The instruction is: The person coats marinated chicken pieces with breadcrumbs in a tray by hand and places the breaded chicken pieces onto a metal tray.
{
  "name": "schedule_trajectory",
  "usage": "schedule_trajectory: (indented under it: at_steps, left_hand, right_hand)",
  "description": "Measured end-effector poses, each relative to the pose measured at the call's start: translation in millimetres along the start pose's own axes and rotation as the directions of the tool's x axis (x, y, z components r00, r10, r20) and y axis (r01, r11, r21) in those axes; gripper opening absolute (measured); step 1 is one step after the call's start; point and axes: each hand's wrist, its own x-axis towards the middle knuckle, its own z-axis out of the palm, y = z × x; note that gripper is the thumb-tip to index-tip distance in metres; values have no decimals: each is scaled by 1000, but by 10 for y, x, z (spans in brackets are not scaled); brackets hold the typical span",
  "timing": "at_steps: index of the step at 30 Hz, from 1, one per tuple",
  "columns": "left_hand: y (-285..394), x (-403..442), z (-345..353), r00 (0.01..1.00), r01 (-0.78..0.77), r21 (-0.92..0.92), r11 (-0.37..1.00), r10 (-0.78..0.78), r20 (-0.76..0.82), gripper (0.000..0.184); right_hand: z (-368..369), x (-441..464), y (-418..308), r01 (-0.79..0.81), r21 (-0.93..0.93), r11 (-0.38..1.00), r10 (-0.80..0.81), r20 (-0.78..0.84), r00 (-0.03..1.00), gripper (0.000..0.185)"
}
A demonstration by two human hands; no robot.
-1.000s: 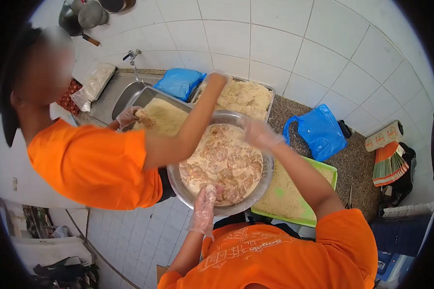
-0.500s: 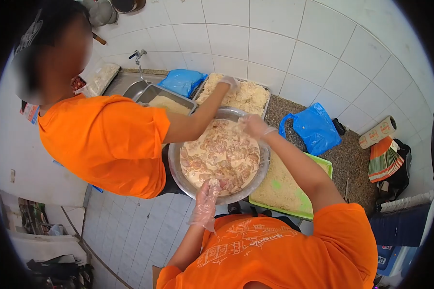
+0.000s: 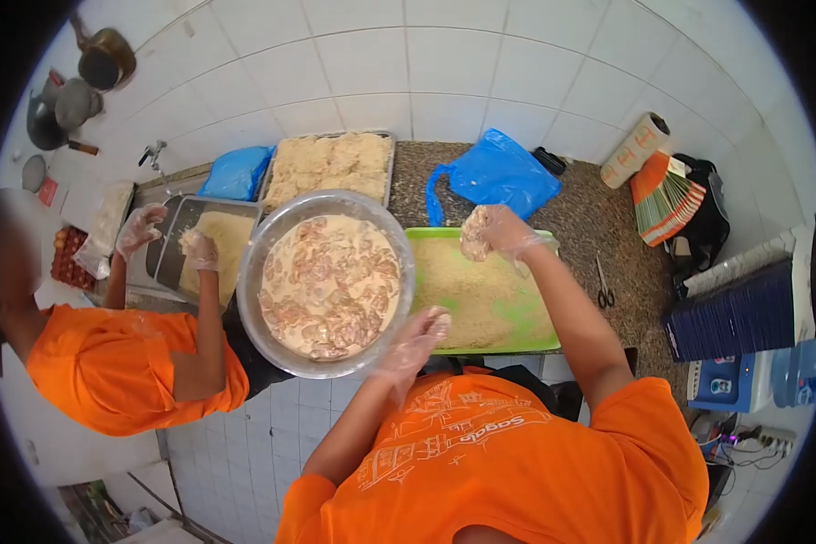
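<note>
A large metal bowl holds raw chicken pieces in a pale, milky batter. My right hand, in a clear plastic glove, is closed on a wet chicken piece above the far part of a green tray. Pale crumbs cover most of that tray, with green showing through on the right. My left hand, also gloved, is beside the bowl's right rim, near the tray's left edge. Its fingers are stretched out, with batter on the tips.
A co-worker on the left has gloved hands over a metal pan of crumbs. Coated pieces fill a tray behind the bowl. Blue plastic bags, scissors and a plastic roll are on the counter.
My view has swung right. My right hand has moved from the bowl's rim to over the green tray; my left hand has shifted to the bowl's right side. The co-worker's arm has withdrawn from the coated pieces.
</note>
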Motion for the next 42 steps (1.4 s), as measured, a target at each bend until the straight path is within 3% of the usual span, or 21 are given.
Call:
schedule_trajectory:
  at_steps: [2,4,5,7,9,11,15,21,23,24,26,27,29,30,32,33,35,36,38,39,42]
  left_hand:
    - [-282,383,220,994,50,195,980,-69,89,47]
    - [-861,851,402,907,-186,712,677,397,-140,69]
    - [-1007,1032,405,911,-191,713,674,392,-128,69]
    - [-1174,1382,357,961,-73,860,505,266,-74,85]
    - [-1186,1266,444,922,-109,818,564,366,-130,74]
    - [-707,910,419,998,-26,833,553,66,-13,70]
    - [-1143,973,584,997,-52,875,482,-22,71,88]
    - [-1069,1305,818,983,169,520,837,-107,-148,58]
    - [-866,1253,664,934,-15,471,882,181,-309,40]
    - [-901,1221,620,935,-5,468,883,170,-310,40]
    - [-1008,1196,547,952,-41,807,589,269,-148,34]
    - [-1066,1256,586,949,-45,808,587,278,-149,34]
    - [-1211,1351,763,908,-251,737,627,416,-44,31]
    - [-1174,1344,837,910,-249,738,628,413,-45,31]
    - [-947,1364,927,977,-36,584,811,152,-152,29]
    - [-843,1386,919,975,-41,583,811,160,-154,29]
    - [-724,1399,866,781,-281,627,727,553,-291,26]
    - [-681,1505,826,785,-279,629,726,549,-285,26]
    - [-583,1899,734,592,-382,689,616,736,-329,26]
    - [-603,2061,709,592,-385,689,615,737,-327,26]
    - [-656,2270,680,732,-463,734,497,681,1,26]
  right_hand:
    - [-9,-92,149,-20,-49,999,19,-32,999,10]
    - [-99,-96,513,29,-322,946,-55,-73,996,30]
    - [-164,-167,675,19,-315,949,-47,-82,995,30]
    - [-248,-384,956,-167,-785,596,-27,-227,974,58]
    - [-308,-738,1396,-140,-860,491,-17,-170,985,80]
    - [-128,-1160,1297,-247,-781,573,210,-152,966,96]
    - [600,-1383,1423,-179,-742,647,45,-198,979,101]
    - [778,-895,1388,-165,-445,880,84,-196,977,85]
    - [593,-854,1224,50,-285,957,-158,-368,916,95]
    - [513,-878,1149,43,-282,958,-148,-363,920,95]
    - [400,-914,1033,-303,-710,636,119,-297,947,89]
    - [464,-866,1189,-299,-711,636,109,-300,948,89]
    - [672,-745,1705,-12,-861,509,-326,-206,923,75]
    - [671,-714,1691,-12,-860,510,-323,-205,924,75]
    - [594,-548,1546,-183,-621,762,76,-195,978,76]
    - [524,-507,1446,-179,-625,760,69,-196,978,76]
    - [411,-541,1193,92,-3,996,-90,-208,974,62]
    - [356,-579,1055,87,4,996,-84,-211,974,62]
    - [238,-622,843,-11,-127,992,-28,-305,952,56]
    - [189,-574,938,-11,-126,992,-29,-308,951,56]
    - [-17,-569,1316,-79,-18,997,69,-321,944,59]
